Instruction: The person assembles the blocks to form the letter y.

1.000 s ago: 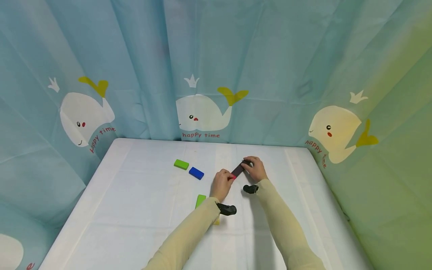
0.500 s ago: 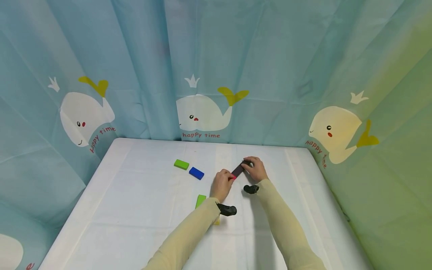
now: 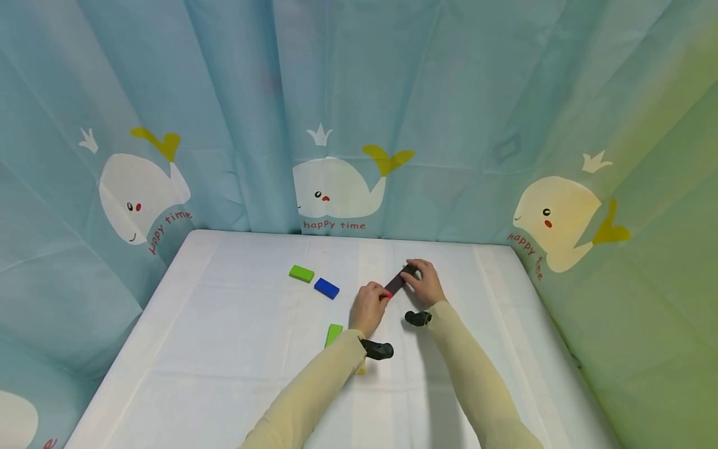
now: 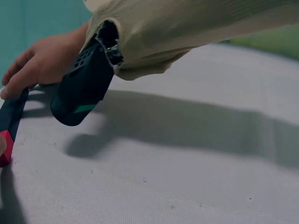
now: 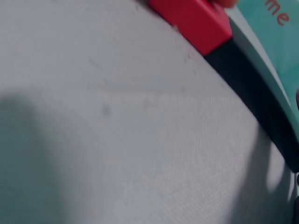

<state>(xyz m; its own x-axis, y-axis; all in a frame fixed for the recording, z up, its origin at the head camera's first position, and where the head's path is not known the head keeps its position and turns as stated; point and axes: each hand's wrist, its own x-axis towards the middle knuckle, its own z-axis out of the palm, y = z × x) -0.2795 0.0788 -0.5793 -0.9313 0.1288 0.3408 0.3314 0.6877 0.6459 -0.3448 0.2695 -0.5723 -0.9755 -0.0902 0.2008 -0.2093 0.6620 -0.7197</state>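
A long black bar (image 3: 396, 284) lies slantwise on the white table, with a small red block (image 5: 194, 21) end to end against its near-left end. My left hand (image 3: 368, 308) pinches the red block; its fingertips reach the block's top in the right wrist view. At the far-right end of the bar, my right hand (image 3: 426, 284) grips it between thumb and fingers. The left wrist view shows the right hand's fingers over the bar's far end, with part of the red block at the left edge. My left fingers hide part of the red block.
Left of the hands lie a green block (image 3: 301, 274) and a blue block (image 3: 326, 288). A second green block (image 3: 333, 334) sits beside my left wrist, and a yellow block (image 3: 361, 369) is mostly hidden under the left sleeve. A whale-print curtain (image 3: 449, 125) hangs behind the table.
Both hands stay at the bar and red block. My right wrist and sleeve have shifted very slightly toward the near side; the loose blocks have not moved.
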